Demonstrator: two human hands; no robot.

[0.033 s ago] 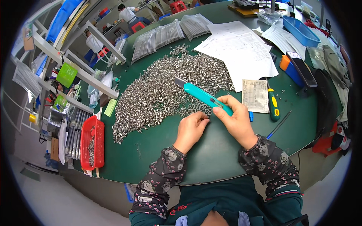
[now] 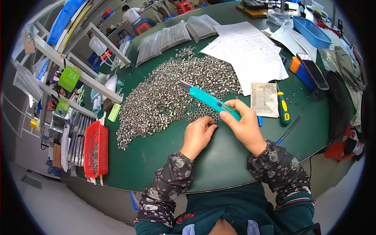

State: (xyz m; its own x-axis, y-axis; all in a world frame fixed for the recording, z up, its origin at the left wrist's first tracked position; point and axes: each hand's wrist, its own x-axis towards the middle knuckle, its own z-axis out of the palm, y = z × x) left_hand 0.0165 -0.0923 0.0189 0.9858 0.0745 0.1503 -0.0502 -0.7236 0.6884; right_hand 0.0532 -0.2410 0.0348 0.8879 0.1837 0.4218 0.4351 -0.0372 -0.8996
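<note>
The teal utility knife was held in the right hand, thumb on top and fingers curled around the near end of its handle. Its blade pointed far and left, above the heap of small metal rings. The left hand was at the heap's near edge, its thumb and fingers drawn together; whether a ring was pinched between them could not be told. Just far of that hand, some rings lay in a single flat layer, while those to the left were piled up loosely.

The green table carried all of this. Right of the right hand were a printed card, a green-and-yellow tool handle and a slim pen. Farther off, white paper sheets overlapped, with clear plastic bags of grey rods to their left. A smartphone leaned at the far right, near a blue basket. At the left edge, a red basket held small metal pieces.
</note>
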